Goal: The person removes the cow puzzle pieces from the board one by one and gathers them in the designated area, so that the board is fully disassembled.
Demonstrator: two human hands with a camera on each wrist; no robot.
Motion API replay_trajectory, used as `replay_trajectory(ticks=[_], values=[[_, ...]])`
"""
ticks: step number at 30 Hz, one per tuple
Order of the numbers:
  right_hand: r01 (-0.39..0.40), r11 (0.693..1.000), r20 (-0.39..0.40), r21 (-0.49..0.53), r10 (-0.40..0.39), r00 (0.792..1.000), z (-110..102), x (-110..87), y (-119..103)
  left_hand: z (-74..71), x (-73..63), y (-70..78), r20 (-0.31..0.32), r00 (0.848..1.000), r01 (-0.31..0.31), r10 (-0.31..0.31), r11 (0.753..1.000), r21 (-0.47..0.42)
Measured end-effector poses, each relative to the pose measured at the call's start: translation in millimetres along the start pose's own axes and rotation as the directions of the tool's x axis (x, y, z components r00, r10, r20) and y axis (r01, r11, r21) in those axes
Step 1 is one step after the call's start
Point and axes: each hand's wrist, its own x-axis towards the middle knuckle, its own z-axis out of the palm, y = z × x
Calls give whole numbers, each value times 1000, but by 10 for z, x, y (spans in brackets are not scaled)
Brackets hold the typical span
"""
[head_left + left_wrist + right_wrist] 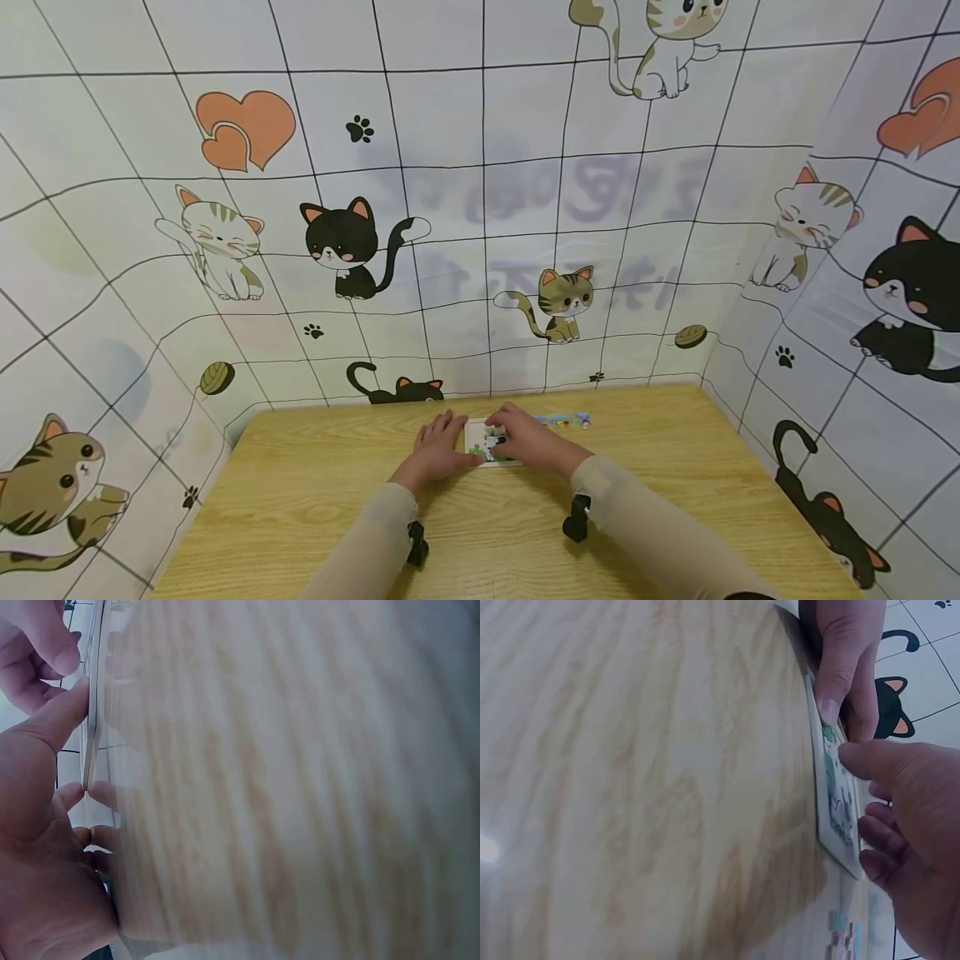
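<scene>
A small jigsaw puzzle (489, 445) lies in a pale, shallow tray (474, 427) near the back of the table. Green, white and dark parts of its picture show between the hands. My left hand (438, 448) rests at the tray's left side, its thumb on the front left corner and its fingers extended beside the edge. Over the tray's right part, my right hand (531, 437) touches the puzzle with its thumb, clearly seen in the right wrist view. Its other fingers bend loosely over the far side. No loose piece is visible between them, though the hand hides part of the puzzle.
Several loose colourful puzzle pieces (564, 420) lie on the wooden table (315, 483), right of the tray and behind my right hand. A wall covering (465, 200) printed with cats stands behind the table and on both sides.
</scene>
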Motion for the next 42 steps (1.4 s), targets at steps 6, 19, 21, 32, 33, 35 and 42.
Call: replay_trajectory(ticks=[6,19,21,32,33,35,42], values=[[-58,998,77,4,57,995,-42,31,-83,35,40,-60,12,1000,12,-13,1000,12],[-78,996,74,44,75,994,-10,29,-22,96,103,-148,11,1000,11,-11,999,33],[-73,996,67,45,70,995,2,33,-9,100,108,-153,7,1000,15,-16,999,41],[-64,996,48,61,61,997,-5,20,-16,109,136,-198,0,1000,6,-6,1000,9],[-67,996,49,61,64,997,-4,22,-14,113,140,-201,-3,1000,5,-5,1000,11],[-72,996,52,61,69,996,-5,24,-13,118,149,-205,-5,1000,6,-5,1000,19],[-62,993,36,104,58,998,-1,30,-16,111,127,-168,-9,1000,13,-12,999,36]])
